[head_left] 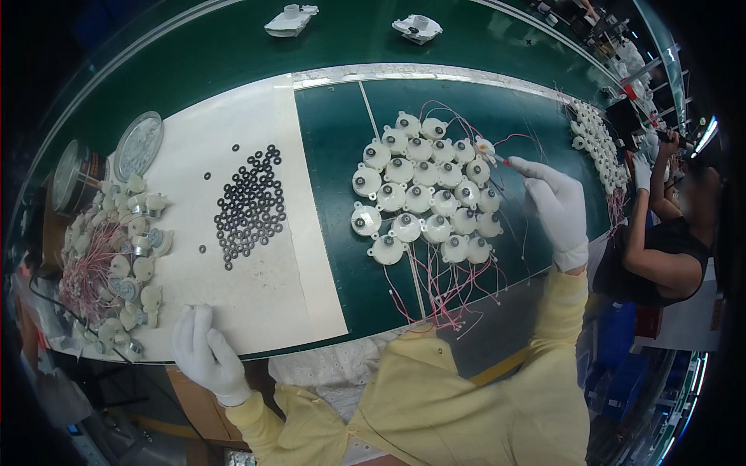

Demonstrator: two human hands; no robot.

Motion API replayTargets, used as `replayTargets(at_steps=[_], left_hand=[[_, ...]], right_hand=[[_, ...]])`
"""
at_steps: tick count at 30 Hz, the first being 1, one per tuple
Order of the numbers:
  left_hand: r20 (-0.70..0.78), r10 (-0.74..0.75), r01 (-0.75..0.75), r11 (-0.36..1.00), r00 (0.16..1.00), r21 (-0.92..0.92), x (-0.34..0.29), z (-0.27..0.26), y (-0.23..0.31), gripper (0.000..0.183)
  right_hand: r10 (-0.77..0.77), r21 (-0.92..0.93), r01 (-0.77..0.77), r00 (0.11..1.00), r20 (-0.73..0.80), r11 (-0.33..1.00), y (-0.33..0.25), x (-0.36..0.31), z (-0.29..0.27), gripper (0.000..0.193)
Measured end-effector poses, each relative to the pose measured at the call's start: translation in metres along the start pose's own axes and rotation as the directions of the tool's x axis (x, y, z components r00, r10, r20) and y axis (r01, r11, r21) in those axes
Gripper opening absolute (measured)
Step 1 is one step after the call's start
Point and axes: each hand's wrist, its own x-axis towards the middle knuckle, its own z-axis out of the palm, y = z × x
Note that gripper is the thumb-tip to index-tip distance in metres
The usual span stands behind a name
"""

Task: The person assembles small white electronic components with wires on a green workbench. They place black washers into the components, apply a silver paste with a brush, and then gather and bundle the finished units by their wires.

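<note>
My right hand, in a white glove, reaches over the right edge of a cluster of white round motor housings. Its forefinger and thumb close near a thin piece with a red part; what it is exactly is too small to tell. Just beyond the fingertips, one housing shows an orange-white face, unlike the dark centres of the others. Pink and white wires trail from the cluster. My left hand, also gloved, rests at the table's front edge, fingers loosely bent and apart, holding nothing.
Small black rings lie spread on a white sheet. At left are piled wired motors, a clear tub and a round lid. More housings lie far right, near another person. Two white parts sit beyond.
</note>
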Motion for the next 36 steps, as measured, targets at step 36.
replayTargets(at_steps=[36], left_hand=[[-0.005, 0.021, -0.021, 1.000, 1.000, -0.003, 0.000, 0.000, 0.001, 0.027]], right_hand=[[-0.046, 0.008, 0.048, 0.981, -0.189, 0.999, 0.012, -0.036, -0.007, 0.033]])
